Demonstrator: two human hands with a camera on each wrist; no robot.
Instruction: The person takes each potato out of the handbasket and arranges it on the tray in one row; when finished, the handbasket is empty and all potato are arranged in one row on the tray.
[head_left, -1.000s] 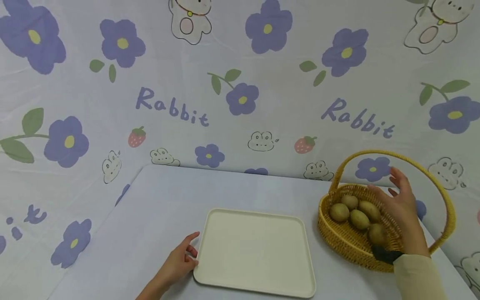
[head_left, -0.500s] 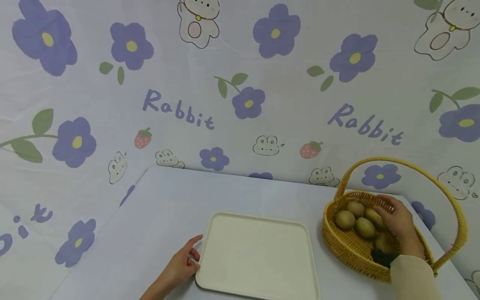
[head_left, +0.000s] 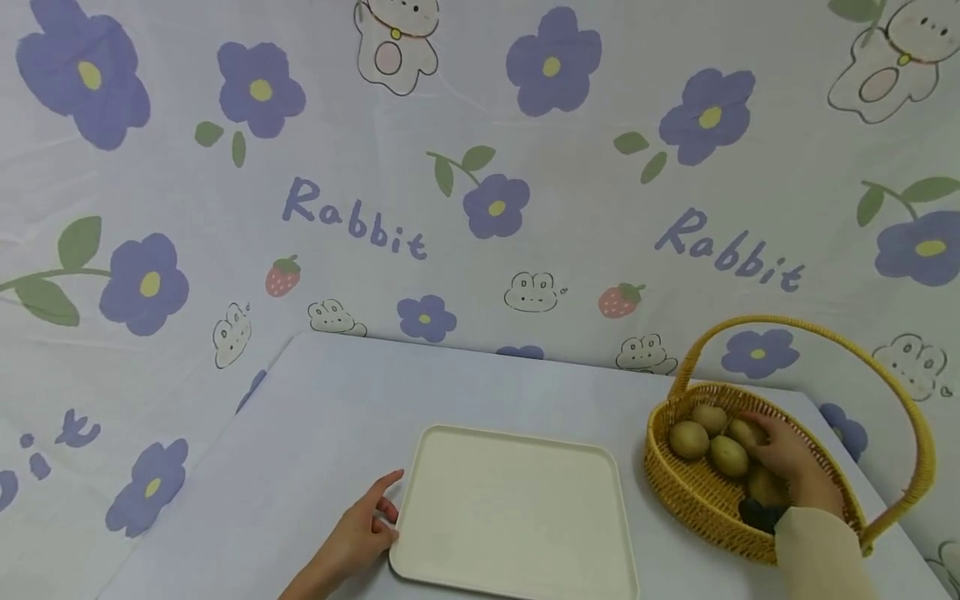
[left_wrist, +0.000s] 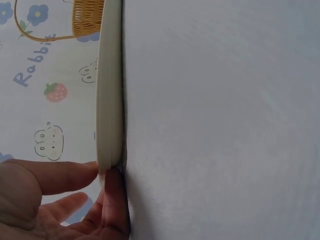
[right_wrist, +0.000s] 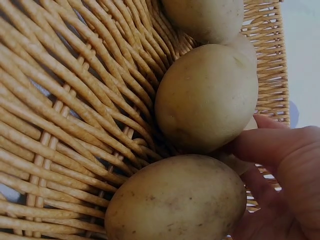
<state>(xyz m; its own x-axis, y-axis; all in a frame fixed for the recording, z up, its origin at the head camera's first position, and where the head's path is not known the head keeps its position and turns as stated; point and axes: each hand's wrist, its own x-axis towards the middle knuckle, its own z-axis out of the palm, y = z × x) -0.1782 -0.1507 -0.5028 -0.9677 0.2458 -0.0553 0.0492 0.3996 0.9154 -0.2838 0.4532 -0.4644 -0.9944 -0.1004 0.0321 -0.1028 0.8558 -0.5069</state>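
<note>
At the left edge of a cream rectangular tray (head_left: 517, 512), my left hand (head_left: 356, 533) pinches the rim. The left wrist view shows the thumb on one side of the tray's edge and a finger (left_wrist: 116, 200) on the other, against the white table. My right hand (head_left: 795, 458) is down inside a yellow wicker basket (head_left: 693, 496), its thumb and fingers around a potato (head_left: 744, 432) that they partly cover. Close by in the right wrist view are a large rounded potato (right_wrist: 207, 97) and an oval potato (right_wrist: 175, 200). The right fingertips are mostly hidden.
The basket's tall arched handle (head_left: 825, 333) rises over the right arm. More potatoes (head_left: 688, 439) lie in the basket. A dark object (head_left: 761, 515) shows near the right cuff. The white table (head_left: 450, 379) meets a flowered cloth backdrop (head_left: 360, 133) behind.
My right hand has come down from above the basket onto the potatoes inside, and its fingers have closed in around one. The left hand has stayed at the tray. The head view has shifted slightly.
</note>
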